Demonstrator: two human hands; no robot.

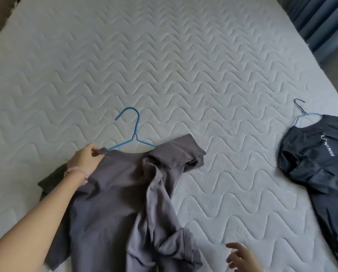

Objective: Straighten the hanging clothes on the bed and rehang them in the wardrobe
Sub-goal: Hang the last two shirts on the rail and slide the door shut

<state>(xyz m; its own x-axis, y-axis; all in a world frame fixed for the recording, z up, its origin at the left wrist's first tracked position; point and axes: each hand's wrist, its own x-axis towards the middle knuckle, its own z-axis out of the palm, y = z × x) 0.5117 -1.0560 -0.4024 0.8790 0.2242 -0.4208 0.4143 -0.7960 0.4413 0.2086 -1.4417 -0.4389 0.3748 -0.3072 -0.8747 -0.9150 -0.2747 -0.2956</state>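
A grey T-shirt [113,195] lies crumpled on the quilted bed [183,65], threaded on a blue hanger [133,132] whose hook points away from me. My left hand [85,160] pinches the shirt's left shoulder by the collar. One sleeve is folded over at the upper right, and the body is twisted in folds toward me. My right hand [240,257] hovers at the bottom edge, fingers spread, holding nothing. A black sports shirt [319,165] with white lettering lies at the right on a thin hanger [301,110].
The pale mattress fills most of the view. Dark blue curtains [321,22] hang at the upper right beyond the bed's edge. A strip of floor shows at the far left and at the far right.
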